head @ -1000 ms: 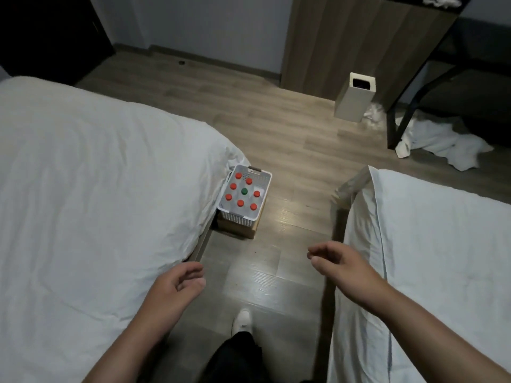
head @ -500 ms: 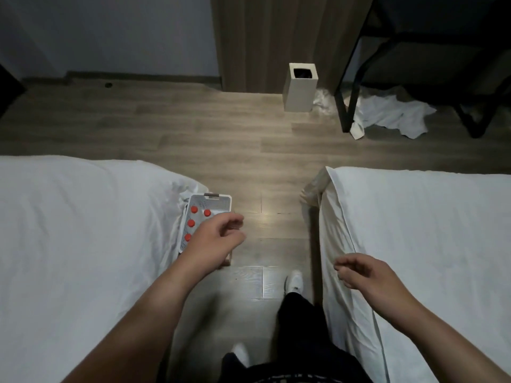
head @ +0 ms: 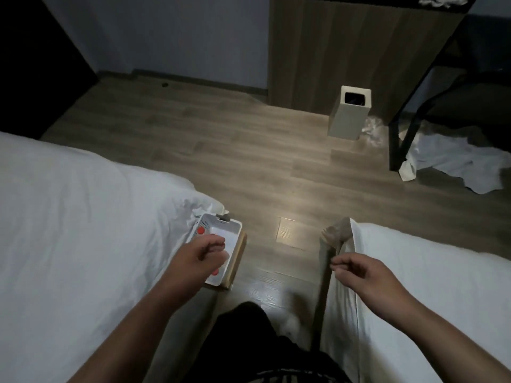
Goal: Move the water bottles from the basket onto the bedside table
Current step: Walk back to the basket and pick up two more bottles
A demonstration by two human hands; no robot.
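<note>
Left hand (head: 201, 252) over basket (head: 221, 223), tight against bed (head: 83, 230) edge; floor strip (head: 276, 194) alongside.

Wht basket (head: 232, 227), red caps (head: 201, 231), wht bin (head: 349, 117).

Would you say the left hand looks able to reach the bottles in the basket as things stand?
Probably yes: the left hand is directly over the open-topped basket, with nothing seen between them; a red bottle cap shows beside it.
</note>
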